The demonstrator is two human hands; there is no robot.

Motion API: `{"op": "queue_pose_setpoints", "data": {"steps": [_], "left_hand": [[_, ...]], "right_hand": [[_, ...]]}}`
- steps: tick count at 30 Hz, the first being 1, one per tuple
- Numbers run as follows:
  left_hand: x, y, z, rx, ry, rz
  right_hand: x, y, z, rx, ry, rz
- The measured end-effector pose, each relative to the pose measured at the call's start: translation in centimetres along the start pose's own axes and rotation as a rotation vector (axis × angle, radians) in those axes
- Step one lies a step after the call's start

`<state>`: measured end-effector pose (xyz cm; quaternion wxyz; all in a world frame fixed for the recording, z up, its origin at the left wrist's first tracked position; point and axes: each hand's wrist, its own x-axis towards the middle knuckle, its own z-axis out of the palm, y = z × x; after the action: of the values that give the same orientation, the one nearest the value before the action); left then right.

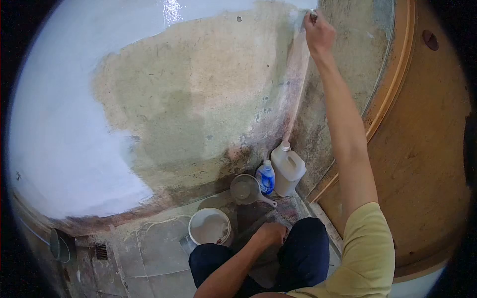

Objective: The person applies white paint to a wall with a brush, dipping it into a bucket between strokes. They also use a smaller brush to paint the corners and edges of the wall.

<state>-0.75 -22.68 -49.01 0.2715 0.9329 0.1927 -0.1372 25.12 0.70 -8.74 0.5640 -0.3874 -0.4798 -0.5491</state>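
Note:
My right hand (320, 34) is raised on a stretched arm to the top of the wall corner. Its fingers are closed round what looks like a paintbrush (313, 17), mostly hidden by the hand. Around it, wet-looking white paint (290, 17) meets the bare, stained wall (198, 74). Low between my knees rests my left hand (272, 233), back upward and fingers curled; anything in it is hidden. Close to that hand stands a white bucket (191, 229) with pale liquid inside. Behind the bucket is a translucent dipper (244, 189) with a handle.
In the corner stand a blue-labelled bottle (266, 179) and a large whitish jug (289, 171). A brown wooden door (417, 144) with its frame is on the right. A dark bucket (60, 246) and a floor drain (101, 251) lie at lower left.

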Motion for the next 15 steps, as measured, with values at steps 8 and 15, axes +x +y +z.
{"op": "queue_pose_setpoints", "data": {"steps": [8, 15], "left_hand": [[-1.2, 0.4, -1.5, -0.025, -0.008, -0.035], [-0.4, -1.5, -1.5, 0.024, 0.304, 0.058]], "right_hand": [[0.8, -7.0, 1.0, 0.014, 0.004, -0.084], [-3.5, -21.1, -7.1, 0.52, 0.155, -0.238]]}}
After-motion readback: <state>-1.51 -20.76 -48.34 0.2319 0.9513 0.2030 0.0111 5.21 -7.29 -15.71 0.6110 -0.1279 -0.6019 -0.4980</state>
